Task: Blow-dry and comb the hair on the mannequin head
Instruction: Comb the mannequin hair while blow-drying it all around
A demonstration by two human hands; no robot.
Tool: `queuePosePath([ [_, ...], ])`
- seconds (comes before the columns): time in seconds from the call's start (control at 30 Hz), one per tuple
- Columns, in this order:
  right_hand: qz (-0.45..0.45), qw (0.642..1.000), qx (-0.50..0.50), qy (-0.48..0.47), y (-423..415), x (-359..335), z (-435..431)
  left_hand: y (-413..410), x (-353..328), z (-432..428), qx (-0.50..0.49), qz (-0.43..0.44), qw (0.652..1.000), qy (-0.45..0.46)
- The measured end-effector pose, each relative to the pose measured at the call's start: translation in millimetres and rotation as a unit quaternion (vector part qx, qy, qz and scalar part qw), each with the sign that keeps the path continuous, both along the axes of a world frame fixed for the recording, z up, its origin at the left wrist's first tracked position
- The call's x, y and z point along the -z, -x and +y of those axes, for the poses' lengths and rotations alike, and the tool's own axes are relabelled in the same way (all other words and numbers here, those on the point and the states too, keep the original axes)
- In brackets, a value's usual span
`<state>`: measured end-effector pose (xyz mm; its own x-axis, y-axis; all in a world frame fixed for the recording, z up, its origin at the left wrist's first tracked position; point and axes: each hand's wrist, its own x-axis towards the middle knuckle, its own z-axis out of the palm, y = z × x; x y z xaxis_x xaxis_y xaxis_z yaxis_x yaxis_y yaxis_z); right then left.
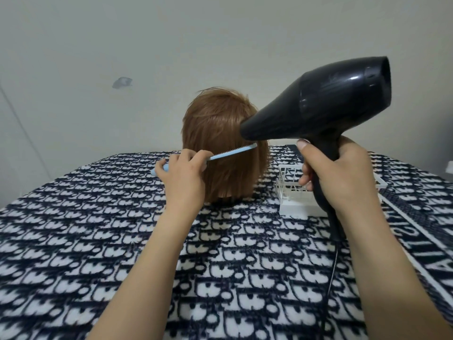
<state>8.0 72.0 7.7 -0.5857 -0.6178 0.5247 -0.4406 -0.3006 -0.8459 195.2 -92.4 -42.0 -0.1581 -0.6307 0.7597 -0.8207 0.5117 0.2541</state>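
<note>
The mannequin head [220, 133] stands on the patterned cloth, its back toward me, covered in short light-brown hair. My left hand [182, 176] grips the handle of a light-blue comb [235, 152], whose teeth lie across the hair about halfway down. My right hand [339, 173] is closed around the handle of a black hair dryer [326, 101]. Its nozzle points left and nearly touches the right side of the hair, just above the comb's tip. The dryer's cord [331, 278] hangs down over the cloth.
A white plastic basket [290, 192] sits on the cloth to the right of the head, partly behind my right hand. The navy-and-white cloth [98, 241] covers the whole surface. A plain wall rises close behind.
</note>
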Motion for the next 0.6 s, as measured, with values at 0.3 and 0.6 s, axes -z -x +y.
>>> queuePosePath([
  [0.3,0.039,0.998,-0.013,-0.052,2.1,-1.1,0.5,3.3,19.1,2.4,-0.015,-0.060,0.998,-0.018],
  [0.6,0.054,0.995,-0.016,-0.086,5.4,1.2,0.9,-0.5,25.5,-3.9,-0.013,-0.106,0.994,-0.015],
])
